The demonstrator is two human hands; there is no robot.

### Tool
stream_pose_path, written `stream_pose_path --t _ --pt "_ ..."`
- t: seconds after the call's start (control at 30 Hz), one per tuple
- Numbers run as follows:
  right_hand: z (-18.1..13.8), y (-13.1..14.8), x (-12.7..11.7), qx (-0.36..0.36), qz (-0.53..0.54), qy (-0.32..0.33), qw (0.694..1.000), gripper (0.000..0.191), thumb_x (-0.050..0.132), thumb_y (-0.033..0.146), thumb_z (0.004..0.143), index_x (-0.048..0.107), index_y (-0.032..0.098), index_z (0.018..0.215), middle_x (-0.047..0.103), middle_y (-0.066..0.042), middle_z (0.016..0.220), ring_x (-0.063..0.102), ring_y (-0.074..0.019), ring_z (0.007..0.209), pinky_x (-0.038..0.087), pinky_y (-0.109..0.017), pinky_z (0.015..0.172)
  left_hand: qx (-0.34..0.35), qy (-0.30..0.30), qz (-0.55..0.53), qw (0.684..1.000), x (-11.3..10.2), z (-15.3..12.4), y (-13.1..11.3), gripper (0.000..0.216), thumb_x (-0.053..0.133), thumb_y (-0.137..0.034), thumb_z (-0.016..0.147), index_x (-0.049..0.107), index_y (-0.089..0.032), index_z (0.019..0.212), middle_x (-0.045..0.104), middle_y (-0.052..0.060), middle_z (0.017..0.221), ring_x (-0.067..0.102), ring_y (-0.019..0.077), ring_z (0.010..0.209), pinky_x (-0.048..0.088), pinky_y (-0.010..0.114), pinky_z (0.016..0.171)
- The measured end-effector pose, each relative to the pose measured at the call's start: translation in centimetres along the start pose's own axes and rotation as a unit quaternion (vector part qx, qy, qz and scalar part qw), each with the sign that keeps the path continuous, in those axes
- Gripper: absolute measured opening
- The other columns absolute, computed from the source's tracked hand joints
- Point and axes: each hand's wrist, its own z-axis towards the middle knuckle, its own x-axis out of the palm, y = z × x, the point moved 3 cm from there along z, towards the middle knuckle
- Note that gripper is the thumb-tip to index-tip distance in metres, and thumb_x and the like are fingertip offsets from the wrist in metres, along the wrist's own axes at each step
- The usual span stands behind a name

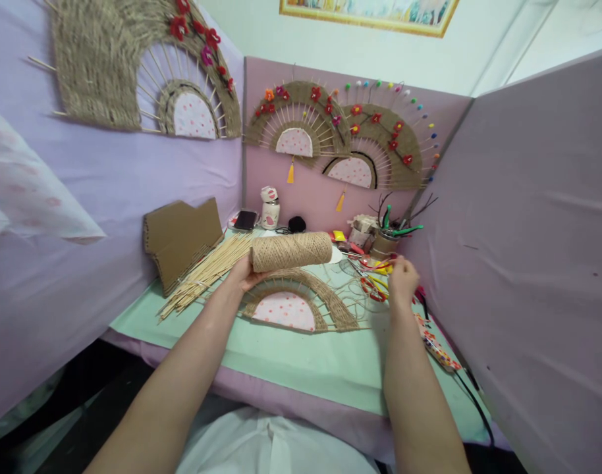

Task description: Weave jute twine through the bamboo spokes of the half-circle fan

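Note:
My left hand (244, 273) grips the near end of a large roll of jute twine (292, 251) and holds it level above the table. Below it lies a half-finished woven fan (301, 299), with a pink dotted centre and jute arches on thin sticks. My right hand (402, 280) is at the right with its fingers curled, over red-handled scissors (373, 288) and loose twine strands. Whether those fingers pinch a strand I cannot make out.
A bundle of thin bamboo sticks (207, 273) and cut cardboard (182, 238) lie at the left on the green table (291, 359). A cup, a phone, a tool pot (384, 242) and small bits crowd the back. Finished fans hang on purple partitions (528, 250) enclosing three sides.

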Motion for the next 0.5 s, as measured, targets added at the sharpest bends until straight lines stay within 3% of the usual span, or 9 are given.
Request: stream_pose_path --t 0.07,0.13,0.2,0.27,0.33,0.4,0.5 --pt "-1.0 0.1 1.6 0.016 -0.072 0.095 0.993 0.040 0.050 0.054 0.077 0.061 0.016 0.076 0.062 -0.015 0.084 0.053 -0.0296 0.095 0.036 -0.047 0.089 0.010 0.006 -0.006 1.000 0.4 -0.1 0.1 0.024 0.050 -0.020 0.081 0.062 -0.017 0.102 0.071 0.008 0.086 0.066 0.0206 0.079 0.055 0.034 0.071" --pt "-2.0 0.9 2.4 -0.014 -0.103 0.080 0.991 0.044 0.057 0.053 0.073 0.061 0.013 0.090 0.058 -0.021 0.105 0.045 -0.0335 0.111 0.028 -0.052 0.096 0.025 0.015 -0.011 1.000 0.8 -0.3 0.2 0.021 0.050 -0.020 0.082 0.063 -0.016 0.098 0.071 0.007 0.084 0.066 0.0196 0.079 0.054 0.032 0.070" --pt "-3.0 2.2 3.0 -0.076 -0.037 0.067 0.994 0.052 0.055 0.054 0.074 0.056 0.013 0.106 0.049 -0.021 0.123 0.036 -0.0315 0.123 0.023 -0.051 0.103 0.043 0.027 -0.016 0.999 1.2 -0.5 0.3 0.020 0.049 -0.020 0.082 0.064 -0.016 0.095 0.071 0.006 0.084 0.066 0.0185 0.081 0.054 0.029 0.071" --pt "-4.3 3.5 4.1 -0.097 0.103 0.131 0.981 0.057 0.048 0.057 0.079 0.050 0.017 0.118 0.046 -0.016 0.131 0.037 -0.0254 0.125 0.024 -0.045 0.105 0.061 0.036 -0.017 0.997 1.4 -0.7 0.5 0.020 0.049 -0.020 0.082 0.064 -0.016 0.095 0.070 0.005 0.085 0.066 0.0176 0.082 0.053 0.028 0.072" --pt "-6.1 4.5 5.4 -0.036 0.257 0.252 0.932 0.060 0.041 0.063 0.081 0.042 0.023 0.126 0.050 -0.010 0.130 0.044 -0.0207 0.122 0.031 -0.041 0.102 0.076 0.039 -0.014 0.996 1.5 -0.7 0.6 0.021 0.049 -0.020 0.082 0.063 -0.016 0.097 0.070 0.004 0.085 0.066 0.0170 0.081 0.053 0.028 0.072" --pt "-8.3 5.3 6.6 0.054 0.358 0.367 0.857 0.065 0.038 0.069 0.079 0.038 0.027 0.129 0.056 -0.009 0.124 0.050 -0.0200 0.117 0.036 -0.038 0.098 0.088 0.033 -0.015 0.996 1.4 -0.6 0.6 0.023 0.051 -0.021 0.082 0.063 -0.017 0.100 0.070 0.004 0.087 0.066 0.0163 0.080 0.052 0.027 0.071" --pt "-11.6 6.4 7.2 0.114 0.370 0.540 0.747 0.066 0.045 0.068 0.078 0.041 0.025 0.128 0.064 -0.010 0.110 0.060 -0.0211 0.102 0.042 -0.037 0.089 0.101 0.018 -0.020 0.994 1.3 -0.4 0.4 0.025 0.054 -0.023 0.080 0.062 -0.019 0.104 0.070 0.003 0.093 0.066 0.0158 0.083 0.052 0.026 0.073"
